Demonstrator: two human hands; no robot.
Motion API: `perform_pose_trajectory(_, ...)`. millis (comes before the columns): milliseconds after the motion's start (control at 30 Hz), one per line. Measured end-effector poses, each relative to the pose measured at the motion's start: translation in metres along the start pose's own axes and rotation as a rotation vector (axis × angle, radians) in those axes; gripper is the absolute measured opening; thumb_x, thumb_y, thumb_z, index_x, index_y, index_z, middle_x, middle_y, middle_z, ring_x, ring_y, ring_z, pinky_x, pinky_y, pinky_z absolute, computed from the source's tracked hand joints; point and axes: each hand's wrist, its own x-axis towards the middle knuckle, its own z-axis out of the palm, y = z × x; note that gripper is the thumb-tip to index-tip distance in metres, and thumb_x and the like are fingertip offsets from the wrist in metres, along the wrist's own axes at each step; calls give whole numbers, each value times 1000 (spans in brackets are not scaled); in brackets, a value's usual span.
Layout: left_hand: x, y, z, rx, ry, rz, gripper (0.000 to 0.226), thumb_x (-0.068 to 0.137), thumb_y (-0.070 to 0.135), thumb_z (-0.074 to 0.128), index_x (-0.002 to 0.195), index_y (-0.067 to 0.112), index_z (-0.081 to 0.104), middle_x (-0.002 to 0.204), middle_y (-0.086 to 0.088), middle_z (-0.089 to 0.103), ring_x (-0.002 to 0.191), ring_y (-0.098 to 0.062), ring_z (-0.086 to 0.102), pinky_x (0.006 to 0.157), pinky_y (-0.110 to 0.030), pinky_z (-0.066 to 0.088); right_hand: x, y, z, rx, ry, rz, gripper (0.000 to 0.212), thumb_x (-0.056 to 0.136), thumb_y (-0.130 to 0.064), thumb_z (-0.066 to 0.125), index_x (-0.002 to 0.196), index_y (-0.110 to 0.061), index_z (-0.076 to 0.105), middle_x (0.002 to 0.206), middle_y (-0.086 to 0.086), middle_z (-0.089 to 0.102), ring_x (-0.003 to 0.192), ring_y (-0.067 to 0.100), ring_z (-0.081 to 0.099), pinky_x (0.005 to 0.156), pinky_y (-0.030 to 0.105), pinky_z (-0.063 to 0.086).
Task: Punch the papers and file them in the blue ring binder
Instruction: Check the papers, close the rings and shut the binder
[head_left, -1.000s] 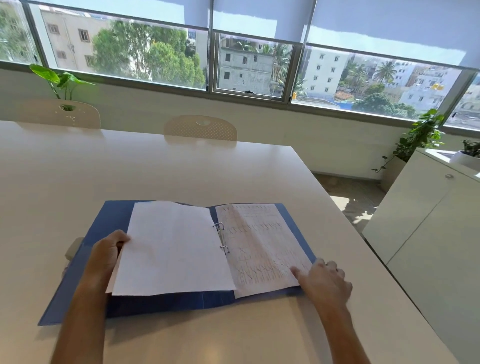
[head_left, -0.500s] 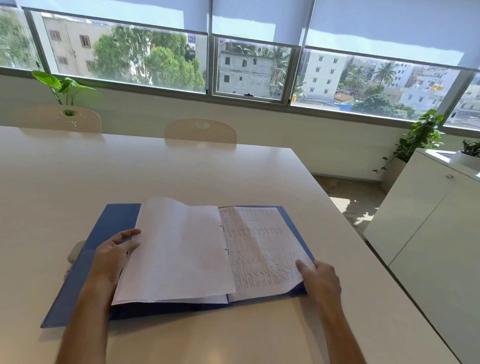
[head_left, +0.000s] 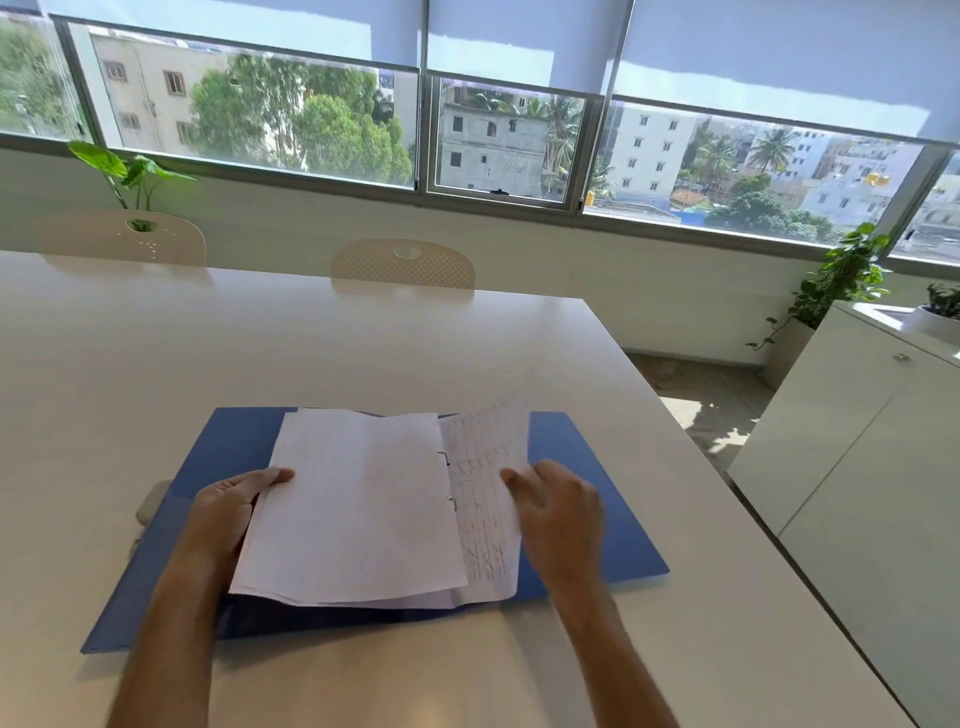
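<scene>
Honestly, right hand (head_left: 558, 512) lifts the printed sheet (head_left: 483, 467); left hand (head_left: 228, 506) grips the blank pages (head_left: 358, 509); punched holes could tear at the rings (head_left: 448, 480).

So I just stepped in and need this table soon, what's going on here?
A person is filing papers in a blue ring binder lying open on the white table. The left hand holds the edge of a blank sheet on the left of the rings. The right hand lifts a printed sheet off the right cover, curling it up. A pale object peeks out beside the binder's left edge; I can't tell what it is.
</scene>
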Motion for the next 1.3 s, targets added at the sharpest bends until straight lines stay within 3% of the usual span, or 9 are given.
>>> perform_pose_trajectory(133, 1, 2, -1, 21, 24, -19, 33, 84, 43, 67, 80, 12, 78, 77, -14, 73, 58, -30, 66, 48, -32, 52, -9, -54, 24, -65, -93, -261, 32, 89, -38, 60, 64, -18, 54, 64, -2, 60, 49, 17, 48, 46, 20, 21)
perform_pose_trajectory(300, 1, 3, -3, -25, -15, -39, 48, 74, 54, 70, 83, 8, 76, 77, -18, 71, 63, -33, 65, 53, -36, 54, -33, -102, 55, -40, -242, -506, 27, 91, -32, 56, 76, -11, 62, 74, 5, 65, 57, 25, 58, 53, 26, 34)
perform_pose_trajectory(533, 3, 1, -3, -80, -110, -43, 32, 66, 27, 77, 87, 3, 73, 79, -19, 74, 61, -31, 70, 52, -38, 56, -54, -122, 90, -120, -358, -691, 26, 96, -28, 51, 95, -8, 67, 89, 11, 70, 69, 29, 65, 62, 35, 54)
perform_pose_trajectory(667, 10, -1, -6, -53, -17, -21, 7, 80, 6, 66, 81, 7, 73, 82, -17, 73, 64, -29, 68, 58, -35, 53, -59, -124, 96, -60, -399, -645, 35, 97, -37, 47, 94, -8, 66, 89, 11, 69, 72, 30, 65, 62, 35, 50)
perform_pose_trajectory(767, 13, -1, -7, 10, 52, 25, 19, 82, -1, 60, 77, 13, 72, 83, -12, 72, 61, -22, 66, 52, -30, 50, -57, -125, 93, 38, -466, -454, 59, 90, -65, 37, 111, -17, 65, 105, 4, 70, 87, 25, 65, 74, 38, 51)
perform_pose_trajectory(933, 13, 9, -5, -193, -94, 30, 27, 90, 0, 50, 107, 17, 62, 96, -17, 65, 71, -32, 61, 46, -32, 55, -38, -124, 78, 180, -506, -182, 71, 84, -79, 25, 122, -29, 57, 121, -7, 64, 102, 14, 62, 88, 36, 48)
perform_pose_trajectory(1033, 6, 20, 11, -304, -191, 20, 31, 94, 3, 45, 121, 16, 53, 99, -18, 63, 74, -33, 61, 50, -34, 58, -25, -120, 66, 187, -550, -154, 75, 78, -82, 35, 133, -32, 47, 134, -9, 54, 117, 15, 54, 94, 37, 43)
perform_pose_trajectory(1167, -12, 30, 37, -381, -278, 69, 35, 92, 7, 46, 125, 12, 54, 96, -14, 65, 72, -27, 64, 57, -34, 56, -26, -103, 49, 125, -697, -276, 105, 59, -79, 65, 144, -41, 16, 151, -17, 23, 135, 13, 29, 107, 40, 33)
perform_pose_trajectory(1300, -22, 33, 56, -463, -339, 101, 38, 93, 16, 49, 129, 8, 55, 96, -13, 65, 80, -29, 62, 68, -39, 52, -38, -88, 40, 66, -569, -316, 101, 67, -61, 71, 146, -41, 11, 153, -15, 21, 133, 15, 33, 104, 40, 38)
